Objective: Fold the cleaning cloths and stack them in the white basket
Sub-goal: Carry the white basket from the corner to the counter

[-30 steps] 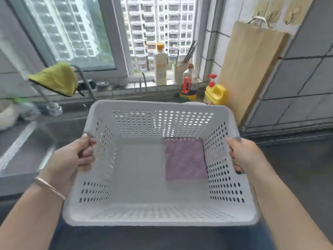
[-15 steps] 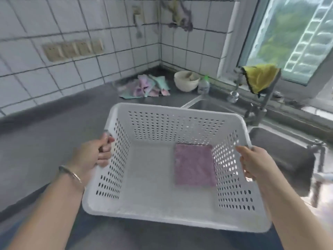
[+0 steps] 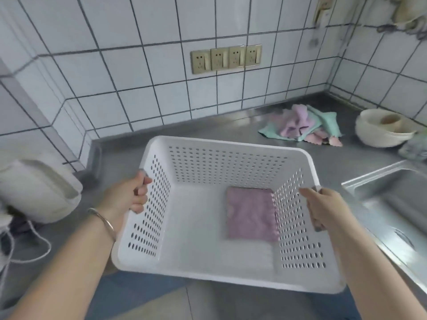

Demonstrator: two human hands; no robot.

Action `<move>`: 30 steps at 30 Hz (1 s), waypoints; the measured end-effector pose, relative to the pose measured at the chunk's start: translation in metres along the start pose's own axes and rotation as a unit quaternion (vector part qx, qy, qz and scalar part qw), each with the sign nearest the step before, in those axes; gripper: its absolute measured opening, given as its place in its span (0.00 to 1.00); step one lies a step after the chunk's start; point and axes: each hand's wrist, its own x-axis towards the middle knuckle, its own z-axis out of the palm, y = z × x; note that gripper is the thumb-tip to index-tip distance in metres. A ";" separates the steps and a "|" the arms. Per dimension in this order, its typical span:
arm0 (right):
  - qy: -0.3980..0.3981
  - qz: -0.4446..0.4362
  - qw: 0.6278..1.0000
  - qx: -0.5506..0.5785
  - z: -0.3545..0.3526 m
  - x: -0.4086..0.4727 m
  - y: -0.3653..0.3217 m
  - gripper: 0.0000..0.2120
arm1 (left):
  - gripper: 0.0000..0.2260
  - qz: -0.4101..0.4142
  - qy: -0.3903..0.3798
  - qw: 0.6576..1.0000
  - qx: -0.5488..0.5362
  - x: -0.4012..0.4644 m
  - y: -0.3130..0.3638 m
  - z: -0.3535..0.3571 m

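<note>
A: We've got the white basket [image 3: 221, 155] held up in front of us, one folded purple cloth [image 3: 250, 213] flat on its floor at the right wall. How do we set it down well?

B: Keep it level and land it on the counter [image 3: 208, 130] short of the unfolded cloths [image 3: 302, 125] at one o'clock.

A: And our hands?

B: Left hand [image 3: 129, 195] at nine o'clock, right hand [image 3: 323, 209] at three, each curled round the rim.

White tiled walls [image 3: 129, 72], steel counter [image 3: 231, 130], sink [image 3: 392, 199], four sockets [image 3: 226, 58].
</note>
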 end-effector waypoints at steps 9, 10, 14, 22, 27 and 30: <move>-0.092 -0.053 0.989 -0.105 0.100 0.141 -0.088 0.13 | 0.13 -0.008 0.102 0.994 -0.025 0.100 0.021 -0.038; -0.105 -0.061 0.986 -0.114 0.112 0.158 -0.099 0.13 | 0.14 -0.013 0.117 0.993 -0.027 0.112 0.023 -0.042; -0.170 -0.084 0.969 -0.158 0.161 0.219 -0.148 0.13 | 0.14 -0.038 0.187 0.980 -0.050 0.164 0.033 -0.063; -0.239 -0.137 0.936 -0.220 0.246 0.301 -0.216 0.15 | 0.10 -0.049 0.292 0.955 -0.007 0.247 0.056 -0.100; -0.248 -0.136 0.931 -0.229 0.289 0.330 -0.241 0.13 | 0.10 -0.058 0.294 0.954 -0.015 0.293 0.068 -0.126; -0.241 -0.132 0.938 -0.211 0.315 0.344 -0.254 0.11 | 0.10 -0.059 0.300 0.952 -0.005 0.322 0.083 -0.146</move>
